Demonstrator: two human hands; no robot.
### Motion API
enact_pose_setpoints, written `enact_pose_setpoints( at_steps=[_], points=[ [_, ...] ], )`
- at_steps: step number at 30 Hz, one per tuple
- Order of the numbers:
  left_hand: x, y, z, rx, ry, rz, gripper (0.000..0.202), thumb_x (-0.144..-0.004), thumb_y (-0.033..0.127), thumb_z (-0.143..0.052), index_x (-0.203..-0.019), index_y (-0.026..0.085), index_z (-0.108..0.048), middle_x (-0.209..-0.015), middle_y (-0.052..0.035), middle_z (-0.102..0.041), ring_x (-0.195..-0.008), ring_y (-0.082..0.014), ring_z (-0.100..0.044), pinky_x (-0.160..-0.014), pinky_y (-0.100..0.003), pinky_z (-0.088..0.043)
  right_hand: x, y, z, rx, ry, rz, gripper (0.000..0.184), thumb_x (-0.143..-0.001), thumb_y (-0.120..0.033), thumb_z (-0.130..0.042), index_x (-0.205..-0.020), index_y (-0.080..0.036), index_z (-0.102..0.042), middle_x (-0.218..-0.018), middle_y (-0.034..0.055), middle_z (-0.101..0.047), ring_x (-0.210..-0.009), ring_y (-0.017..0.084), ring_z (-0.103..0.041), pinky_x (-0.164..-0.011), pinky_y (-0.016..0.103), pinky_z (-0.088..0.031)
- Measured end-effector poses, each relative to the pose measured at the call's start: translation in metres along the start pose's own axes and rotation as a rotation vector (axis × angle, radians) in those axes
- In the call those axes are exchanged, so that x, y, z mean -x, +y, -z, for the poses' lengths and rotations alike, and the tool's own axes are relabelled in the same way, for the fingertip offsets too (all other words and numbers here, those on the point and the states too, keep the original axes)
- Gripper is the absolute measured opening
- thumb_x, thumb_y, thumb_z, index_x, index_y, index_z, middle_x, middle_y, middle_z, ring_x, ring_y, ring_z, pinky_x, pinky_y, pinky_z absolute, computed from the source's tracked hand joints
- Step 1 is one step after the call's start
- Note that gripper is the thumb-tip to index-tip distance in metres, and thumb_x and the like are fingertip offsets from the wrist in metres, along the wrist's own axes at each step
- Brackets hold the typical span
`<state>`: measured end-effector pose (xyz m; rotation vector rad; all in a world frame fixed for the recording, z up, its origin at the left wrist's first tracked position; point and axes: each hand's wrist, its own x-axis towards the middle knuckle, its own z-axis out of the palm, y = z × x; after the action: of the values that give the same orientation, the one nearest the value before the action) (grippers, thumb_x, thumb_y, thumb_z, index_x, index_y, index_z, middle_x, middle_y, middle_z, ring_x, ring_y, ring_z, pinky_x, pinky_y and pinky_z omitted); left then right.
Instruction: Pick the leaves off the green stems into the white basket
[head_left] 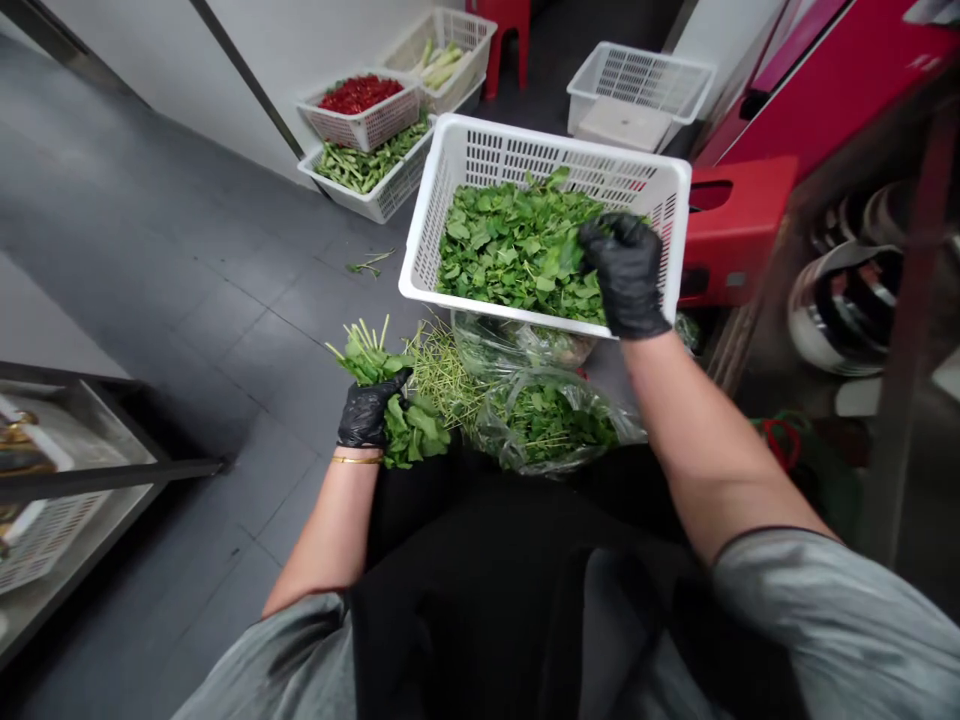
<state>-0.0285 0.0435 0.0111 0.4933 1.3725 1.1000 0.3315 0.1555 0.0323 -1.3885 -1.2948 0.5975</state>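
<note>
My left hand (375, 405), in a black glove, is closed round a bunch of leafy greens (416, 435). Pale cut stems stick up past the fingers, and leaves hang down on the other side. At the right side of a white plastic basket (424, 235), my gloved right hand (626, 270) has its fingers curled in among more leafy greens (517, 245). A little green shows beside those fingers; most of what they grip is hidden. Below the basket, an open clear plastic bag (559, 420) holds more greens, next to a heap of thin stems (446, 375).
Baskets of red chillies (364, 97), green beans (367, 160) and pale stalk vegetables (442, 68) stand by the wall. Another white basket (637, 95) is behind. A red stool (739, 230) stands at the right, a metal shelf (90, 490) at the left. Scraps (370, 263) lie on the floor.
</note>
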Motion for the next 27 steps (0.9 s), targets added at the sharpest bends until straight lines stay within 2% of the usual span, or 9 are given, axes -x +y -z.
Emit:
enact_pose_setpoints(
  at_steps=[3,5,8,11,13,16,20,23,27],
  points=[
    [0.005,0.010,0.004,-0.005,-0.057,-0.023,0.035,-0.057,0.012,-0.088,-0.091,0.014,-0.078,-0.090,-0.0068,-0.080,-0.049,-0.0085,-0.056,-0.048,-0.021,-0.048,-0.055,0.015,0.017,0.422,-0.048,-0.007,0.048,-0.082,-0.026,-0.076,-0.124,-0.007,-0.065,-0.122,0.0226,-0.066,-0.112,0.026,-0.064,-0.100,0.048,-0.047],
    [0.008,0.008,0.004,0.075,-0.186,0.060,0.031,-0.061,0.012,-0.083,-0.092,0.012,-0.077,-0.094,-0.0105,-0.080,-0.048,-0.0072,-0.053,-0.046,-0.020,-0.046,-0.053,0.011,0.010,0.591,-0.140,0.004,0.055,-0.077,-0.019,-0.079,-0.129,-0.005,-0.065,-0.130,0.0281,-0.061,-0.125,0.031,-0.058,-0.109,0.052,-0.037],
    [0.013,-0.005,-0.002,0.199,-0.322,0.164,0.021,-0.066,0.011,-0.075,-0.087,0.011,-0.077,-0.080,-0.0087,-0.078,-0.045,-0.0066,-0.051,-0.043,-0.018,-0.044,0.004,-0.009,-0.029,0.341,-0.311,0.103,0.036,-0.086,-0.026,-0.071,-0.120,-0.011,-0.072,-0.120,0.0174,-0.069,-0.117,0.025,-0.062,-0.107,0.045,-0.042],
    [0.023,-0.019,-0.014,0.236,-0.415,0.259,0.019,-0.068,0.013,-0.073,-0.086,0.012,-0.077,-0.078,-0.0077,-0.077,-0.051,-0.0115,-0.061,-0.052,-0.023,-0.053,0.082,-0.032,-0.078,-0.148,-0.743,-0.053,0.040,-0.087,-0.045,-0.069,-0.115,-0.016,-0.073,-0.099,0.0071,-0.073,-0.093,0.020,-0.067,-0.087,0.036,-0.053],
    [0.031,-0.026,-0.022,0.202,-0.456,0.343,0.020,-0.068,0.015,-0.075,-0.088,0.012,-0.077,-0.082,-0.0091,-0.078,-0.065,-0.0193,-0.071,-0.066,-0.031,-0.060,0.117,-0.042,-0.100,-0.252,-0.840,-0.119,0.039,-0.082,-0.047,-0.073,-0.104,-0.015,-0.074,-0.092,0.0053,-0.071,-0.084,0.018,-0.065,-0.078,0.033,-0.052],
    [0.039,-0.033,-0.025,0.115,-0.482,0.365,0.025,-0.065,0.020,-0.083,-0.089,0.013,-0.077,-0.089,-0.0106,-0.080,-0.088,-0.0307,-0.076,-0.087,-0.045,-0.060,0.135,-0.049,-0.103,-0.184,-0.780,-0.103,0.034,-0.078,-0.046,-0.074,-0.079,-0.012,-0.072,-0.079,0.0035,-0.065,-0.074,0.015,-0.058,-0.072,0.030,-0.046],
    [0.043,-0.041,-0.019,-0.057,-0.456,0.193,0.031,-0.062,0.025,-0.088,-0.090,0.015,-0.080,-0.098,-0.0110,-0.080,-0.107,-0.0332,-0.072,-0.100,-0.047,-0.055,0.132,-0.052,-0.079,-0.254,-0.703,-0.185,0.036,-0.075,-0.049,-0.075,-0.076,-0.012,-0.071,-0.073,0.0016,-0.064,-0.068,0.013,-0.053,-0.066,0.029,-0.043],
    [0.050,-0.042,-0.017,-0.086,-0.448,0.143,0.024,-0.065,0.030,-0.088,-0.083,0.017,-0.080,-0.092,-0.0089,-0.080,-0.094,-0.0287,-0.073,-0.089,-0.042,-0.059,0.134,-0.052,-0.063,-0.295,-0.668,-0.238,0.035,-0.070,-0.047,-0.079,-0.076,-0.013,-0.073,-0.071,0.0012,-0.066,-0.063,0.012,-0.053,-0.062,0.028,-0.042],
    [0.070,-0.032,-0.021,0.068,-0.542,0.283,0.030,-0.073,0.040,-0.082,-0.063,0.013,-0.071,-0.061,-0.0058,-0.067,-0.057,-0.0169,-0.064,-0.060,-0.030,-0.056,0.130,-0.053,-0.036,-0.384,-0.502,-0.297,0.034,-0.065,-0.045,-0.083,-0.076,-0.014,-0.074,-0.067,0.0016,-0.068,-0.060,0.012,-0.056,-0.059,0.027,-0.045]
  ],
)
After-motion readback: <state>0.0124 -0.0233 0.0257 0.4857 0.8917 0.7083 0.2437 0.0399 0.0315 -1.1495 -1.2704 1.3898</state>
